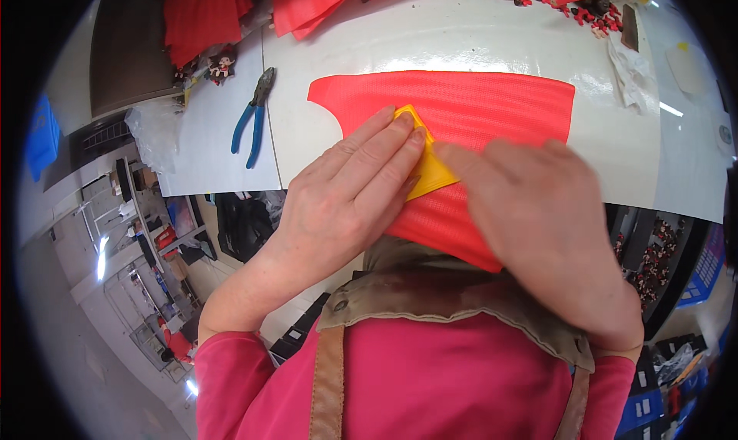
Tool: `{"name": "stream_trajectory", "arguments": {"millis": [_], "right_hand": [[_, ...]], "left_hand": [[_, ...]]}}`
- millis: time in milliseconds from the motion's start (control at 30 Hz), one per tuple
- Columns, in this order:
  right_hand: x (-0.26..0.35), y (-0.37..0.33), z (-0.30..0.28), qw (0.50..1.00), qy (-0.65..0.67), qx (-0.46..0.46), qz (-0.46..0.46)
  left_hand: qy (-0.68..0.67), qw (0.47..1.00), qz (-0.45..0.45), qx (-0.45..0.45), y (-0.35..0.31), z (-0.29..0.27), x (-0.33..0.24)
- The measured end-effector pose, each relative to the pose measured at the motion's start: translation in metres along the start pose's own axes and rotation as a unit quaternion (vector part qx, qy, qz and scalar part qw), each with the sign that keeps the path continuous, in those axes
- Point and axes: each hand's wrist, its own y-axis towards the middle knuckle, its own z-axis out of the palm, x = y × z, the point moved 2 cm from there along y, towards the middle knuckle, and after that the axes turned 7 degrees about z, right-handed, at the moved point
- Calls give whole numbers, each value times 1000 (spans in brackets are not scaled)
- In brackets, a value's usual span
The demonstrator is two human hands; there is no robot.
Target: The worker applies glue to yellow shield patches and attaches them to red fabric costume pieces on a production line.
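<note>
A bright red piece of textured fabric [500, 106] lies on the white tabletop, with its lower end hanging over the near edge. On top of it sits a small folded yellow piece [432, 177], thin and flat, with straight edges. My left hand [350, 179] presses down on this yellow piece, its fingers stretched out and close together. At the yellow piece's right edge is my right hand [538, 209], smeared by motion. One of its fingers reaches to that edge; the other fingers look bent, and whatever they may hold is hidden.
Blue-handled cutting pliers [254, 121] lie left of the fabric. More red cloth [307, 2] is at the far side. Small red and black parts [592, 9] are heaped at the far right, near a crumpled white tissue [630, 75]. Clear plastic [156, 136] rests at the left edge.
</note>
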Motion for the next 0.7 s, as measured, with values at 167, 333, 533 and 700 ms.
{"name": "stream_trajectory", "arguments": {"millis": [167,333,533,700], "right_hand": [[-37,6,-22,977,49,-199,52],[-37,12,-24,980,-22,-181,81],[-51,10,-10,976,38,-202,68],[-48,7,-16,990,46,-105,84]], "left_hand": [[-12,1000,-5,10,3,-1,-3],[1,1000,1,-2,0,5,-2],[-24,999,-3,-25,-13,14,2],[21,1000,11,4,-14,10,7]]}}
